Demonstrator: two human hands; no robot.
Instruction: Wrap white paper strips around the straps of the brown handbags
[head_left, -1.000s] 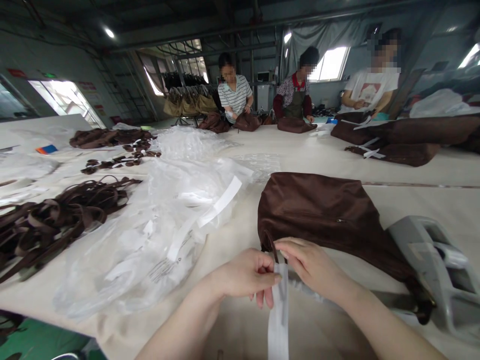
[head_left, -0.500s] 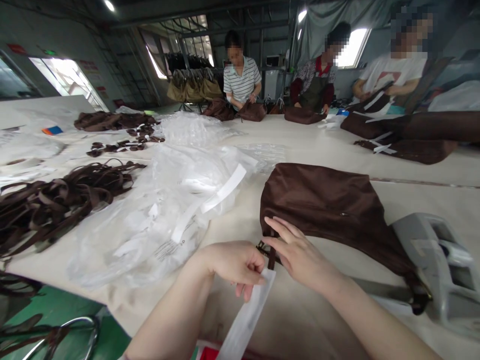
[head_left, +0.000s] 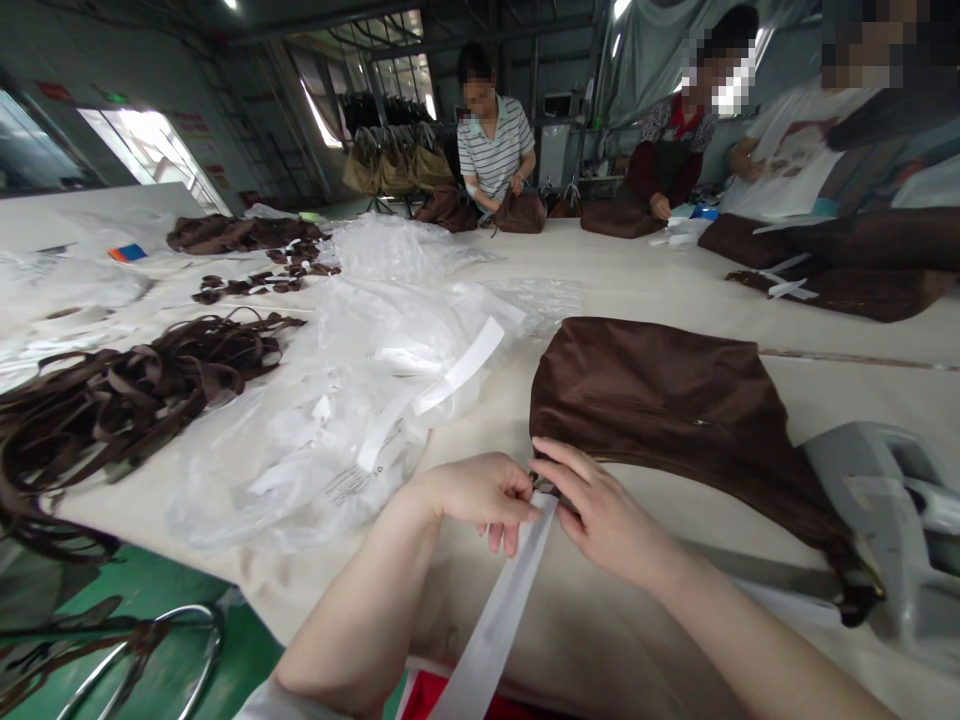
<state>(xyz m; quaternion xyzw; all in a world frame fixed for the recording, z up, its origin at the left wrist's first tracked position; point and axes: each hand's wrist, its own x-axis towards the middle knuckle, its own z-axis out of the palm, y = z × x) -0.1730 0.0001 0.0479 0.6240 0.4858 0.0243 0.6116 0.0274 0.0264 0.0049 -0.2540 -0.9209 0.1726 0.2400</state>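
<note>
A dark brown bag (head_left: 660, 400) lies on the table in front of me, its curved opening edge towards me. A narrow end with a metal fitting (head_left: 544, 484) sits at its near left corner. My left hand (head_left: 491, 498) pinches a long white strip (head_left: 499, 610) close to that fitting, and the strip trails down towards my body. From the other side, my right hand (head_left: 604, 515) closes its fingers and thumb round the bag's end by the fitting. The fingers partly hide where strip and bag meet. The bag's other narrow end (head_left: 859, 585) lies at the right.
Clear plastic bags (head_left: 300, 450) with white paper strips cover the table's middle left. Tangled brown straps (head_left: 142, 390) are heaped at far left. A grey dispenser-like device (head_left: 870, 480) stands at right. Across the table, several people handle brown bags (head_left: 521, 212).
My left hand has moved up with the white strip to the bag's fitting. My right hand's fingers have drawn in around the bag's end. The view has shifted slightly.
</note>
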